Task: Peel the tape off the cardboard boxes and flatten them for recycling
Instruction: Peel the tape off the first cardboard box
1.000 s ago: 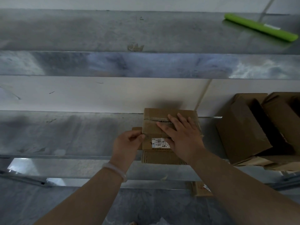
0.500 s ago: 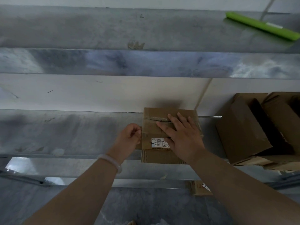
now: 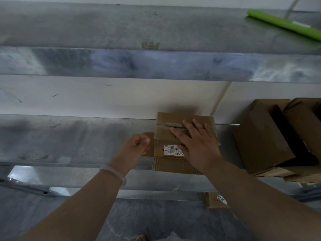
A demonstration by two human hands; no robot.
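A small taped cardboard box (image 3: pixel 166 134) with a white barcode label (image 3: pixel 171 150) lies on the lower metal shelf (image 3: pixel 78 140). Clear tape (image 3: pixel 169 123) runs across its top seam. My right hand (image 3: pixel 198 145) presses flat on the box top with straight, spread fingers. My left hand (image 3: pixel 136 146) is just left of the box beside a side flap (image 3: pixel 149 144). Its fingers are curled, with thumb and fingertips pinched on a clear tape end that is hard to make out.
Two larger open cardboard boxes (image 3: pixel 264 136) lean together on the shelf at the right. A green roll (image 3: pixel 284 24) lies on the upper shelf (image 3: pixel 121 25) at the far right. A cardboard scrap with a label (image 3: pixel 215 200) sits below the shelf edge.
My left hand has let go of the box's left edge and drawn a little to the left with its fingertips pinched. My right hand has stayed flat on the box.
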